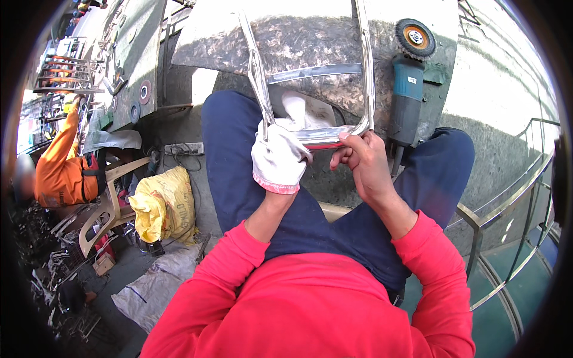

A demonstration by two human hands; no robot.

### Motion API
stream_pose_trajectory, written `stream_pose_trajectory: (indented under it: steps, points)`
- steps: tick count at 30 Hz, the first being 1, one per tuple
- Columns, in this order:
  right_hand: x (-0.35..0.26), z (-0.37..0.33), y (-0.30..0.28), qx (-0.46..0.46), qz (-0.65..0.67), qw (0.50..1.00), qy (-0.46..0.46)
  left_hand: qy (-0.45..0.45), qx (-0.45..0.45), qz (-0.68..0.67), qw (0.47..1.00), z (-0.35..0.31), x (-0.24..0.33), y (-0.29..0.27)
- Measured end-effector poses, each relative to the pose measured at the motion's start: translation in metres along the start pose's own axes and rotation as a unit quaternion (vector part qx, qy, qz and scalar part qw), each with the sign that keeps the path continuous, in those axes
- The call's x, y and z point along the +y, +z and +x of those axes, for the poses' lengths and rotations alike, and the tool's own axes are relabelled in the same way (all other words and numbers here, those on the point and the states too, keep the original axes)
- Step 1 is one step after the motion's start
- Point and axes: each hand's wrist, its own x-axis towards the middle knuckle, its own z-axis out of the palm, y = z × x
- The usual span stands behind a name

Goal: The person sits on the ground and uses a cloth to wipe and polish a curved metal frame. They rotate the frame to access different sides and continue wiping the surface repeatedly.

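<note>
A shiny bent metal tube frame (pixel 369 77) with a flat crossbar (pixel 314 73) reaches from my lap onto the worktable. My left hand (pixel 279 156), in a white cotton glove with a pink cuff, is closed round its near left corner. The bare right hand (pixel 365 160) pinches the near right corner between thumb and fingers. Between the hands runs the near bar (pixel 325 136), mirror-bright with a red reflection along it. Right of the frame, an angle grinder (pixel 406 98) with a teal and dark body lies on the table, its round abrasive wheel (pixel 415 39) at the far end.
The worktable (pixel 209 45) has a scuffed top. At the left, a person in orange (pixel 62 173) sits on a chair (pixel 110 206) beside another bench with discs. A yellow sack (pixel 167 206) and a whitish sack (pixel 155 286) lie left of me. A metal railing (pixel 513 209) stands at the right.
</note>
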Motion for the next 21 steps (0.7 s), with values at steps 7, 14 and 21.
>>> stream_pose_trajectory:
  steps: [7, 14, 21]
  points:
    - [-0.006, 0.003, -0.006, 0.02, 0.024, 0.999, -0.027, 0.013, 0.024, -0.103, 0.994, -0.015, 0.007, 0.016]
    - [0.0, 0.003, 0.0, -0.004, 0.011, 1.0, -0.011, -0.176, -0.047, -0.493, 0.851, -0.006, -0.016, 0.016]
    - [-0.002, 0.006, -0.007, 0.015, 0.023, 1.0, -0.002, -0.07, -0.206, -0.235, 0.947, -0.006, 0.008, 0.013]
